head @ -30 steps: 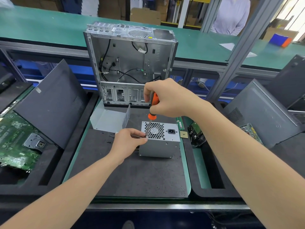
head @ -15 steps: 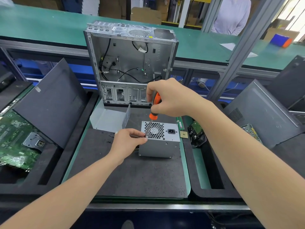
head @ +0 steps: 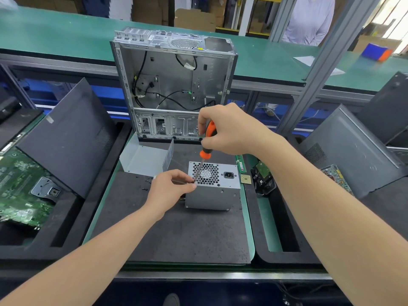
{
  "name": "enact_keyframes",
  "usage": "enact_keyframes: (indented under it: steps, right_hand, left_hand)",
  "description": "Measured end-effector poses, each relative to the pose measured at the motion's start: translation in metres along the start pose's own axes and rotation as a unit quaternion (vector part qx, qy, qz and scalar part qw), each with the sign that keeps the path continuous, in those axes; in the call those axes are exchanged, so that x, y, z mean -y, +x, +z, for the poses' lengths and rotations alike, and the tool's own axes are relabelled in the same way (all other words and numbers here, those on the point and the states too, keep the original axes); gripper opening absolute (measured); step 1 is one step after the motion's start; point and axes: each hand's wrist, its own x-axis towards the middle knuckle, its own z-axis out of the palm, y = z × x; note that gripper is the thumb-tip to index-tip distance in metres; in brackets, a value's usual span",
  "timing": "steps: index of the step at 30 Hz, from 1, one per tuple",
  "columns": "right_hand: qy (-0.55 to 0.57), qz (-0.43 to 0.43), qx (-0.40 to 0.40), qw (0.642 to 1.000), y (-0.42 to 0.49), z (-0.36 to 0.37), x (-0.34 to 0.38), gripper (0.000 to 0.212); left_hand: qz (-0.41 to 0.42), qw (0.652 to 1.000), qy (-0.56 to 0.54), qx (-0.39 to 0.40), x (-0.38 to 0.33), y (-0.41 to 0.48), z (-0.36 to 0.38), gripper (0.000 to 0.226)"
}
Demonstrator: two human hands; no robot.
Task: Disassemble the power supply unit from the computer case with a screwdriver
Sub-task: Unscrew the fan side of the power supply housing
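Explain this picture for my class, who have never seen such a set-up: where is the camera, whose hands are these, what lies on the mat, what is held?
No robot: a person wears the camera on the head, so you look down along their arms. The right hand grips an orange screwdriver; the left hand pinches its tip at a corner of the power supply unit, a grey box on the black mat. Behind stands the opened computer case; a bent metal plate lies before it.

Bright, even indoor light; sharp wide-angle view
Crisp at the right hand [head: 231, 131] gripping the screwdriver [head: 208, 138]; faint soft shadows on the mat [head: 176, 235] below the grip; blown-out daylight glare far up-right of it; straight lines bow toward the borders; forearms nearest the lens slightly soft
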Motion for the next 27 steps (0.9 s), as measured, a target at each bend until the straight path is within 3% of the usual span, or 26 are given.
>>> enact_keyframes:
  steps: [16, 22, 27]
  right_hand:
    - [-0.004, 0.025, -0.011, 1.0, -0.0005, 0.0029, -0.0049, 0.014]
    - [-0.02, 0.028, -0.052, 0.998, -0.0013, 0.0079, -0.0083, 0.014]
    - [-0.011, -0.038, -0.028, 0.999, -0.0044, 0.0059, -0.0073, 0.011]
  left_hand:
    - [-0.007, 0.999, -0.038, 0.01, -0.0011, -0.0012, 0.0033, 0.015]
    - [-0.011, 0.998, -0.053, 0.012, -0.0001, -0.001, 0.0037, 0.017]
    - [-0.018, 0.998, -0.067, 0.011, 0.0007, -0.0009, 0.0049, 0.016]
